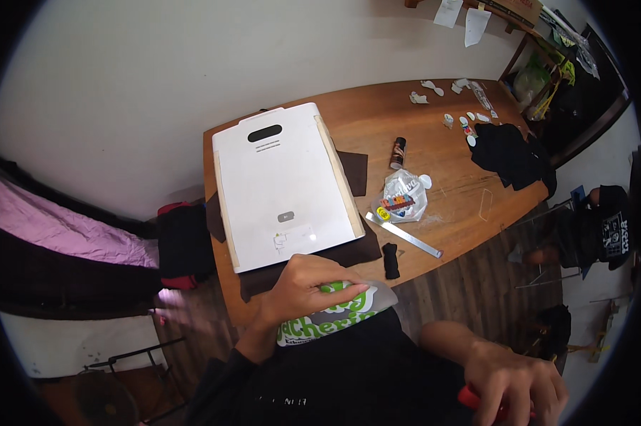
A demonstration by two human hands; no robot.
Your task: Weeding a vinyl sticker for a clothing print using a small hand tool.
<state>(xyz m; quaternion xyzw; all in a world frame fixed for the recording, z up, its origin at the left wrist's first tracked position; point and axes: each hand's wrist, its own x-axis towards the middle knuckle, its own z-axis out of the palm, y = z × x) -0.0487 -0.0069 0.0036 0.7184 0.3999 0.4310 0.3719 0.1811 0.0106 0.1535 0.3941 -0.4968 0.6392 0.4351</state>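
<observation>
My left hand (313,284) is closed on a printed film sheet (334,319) with green and white lettering, held in front of my dark shirt. Thumb and fingers pinch its upper part. Low at the right, my right hand (515,380) is wrapped around a red-handled tool (469,397). Fingers cover most of the tool, and its working end is hidden. Beyond my left hand, a large white heat press (285,192) with a dark slot lies on the wooden table (366,110), with brown cloth (356,252) sticking out beneath it.
A metal ruler (405,236), a black rolled cloth (390,261), a plastic bag (405,192) and a dark spray can (398,153) lie right of the press. Black fabric (508,153) and paper scraps (432,88) are farther right. Another person (604,227) sits beyond the table's right end.
</observation>
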